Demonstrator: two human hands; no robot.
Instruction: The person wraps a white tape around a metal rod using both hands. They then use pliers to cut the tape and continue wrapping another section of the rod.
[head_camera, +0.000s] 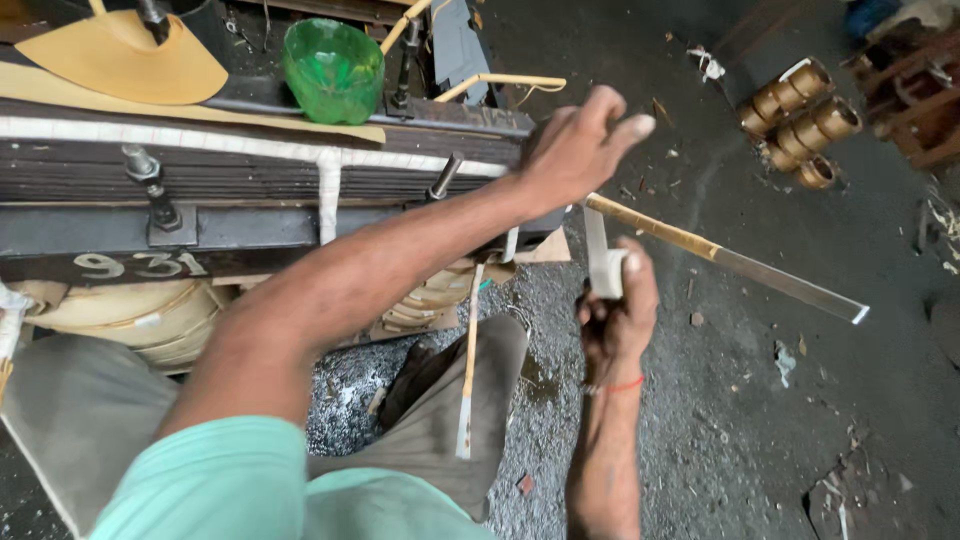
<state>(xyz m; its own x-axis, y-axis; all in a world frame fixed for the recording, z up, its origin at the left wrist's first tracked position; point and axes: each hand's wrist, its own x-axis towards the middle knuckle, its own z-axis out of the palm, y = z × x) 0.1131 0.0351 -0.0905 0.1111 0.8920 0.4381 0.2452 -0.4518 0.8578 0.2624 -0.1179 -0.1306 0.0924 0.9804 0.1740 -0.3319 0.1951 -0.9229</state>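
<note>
Gritty dark floor (760, 400); green plastic bowl (333, 68) atop transformer core (240, 170), contents unclear. Flat metal strip (720, 255) runs centre to lower-right. Right hand (615, 310) fist grips white tape roll (603, 270); left hand (575, 150) half-open over strip's near end.

I am sitting in a grimy repair workshop: a laminated steel core (250, 170) with bolts is filling the upper left, paper-wrapped coils (130, 315) are showing below it, brass fittings (800, 120) are lying upper right on the gritty floor (760, 400).
</note>
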